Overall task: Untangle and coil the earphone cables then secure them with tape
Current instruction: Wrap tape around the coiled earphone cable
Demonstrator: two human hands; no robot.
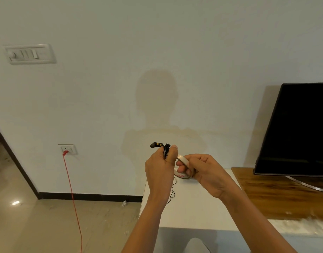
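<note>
My left hand (159,168) is raised in front of me and pinches a bundle of black earphone cable (166,149); an earbud (154,144) sticks out to the left above the fingers. A loose black strand (172,193) hangs below that hand over the white table (193,207). My right hand (206,172) holds a roll of pale tape (183,168) with red print, just right of the left thumb and touching it. Most of the coil is hidden inside my left fist.
A dark TV screen (295,128) stands on a wooden top (277,194) at the right. A red cord (73,198) runs from a wall socket (68,149) down to the floor at the left. A switch panel (30,53) is on the wall.
</note>
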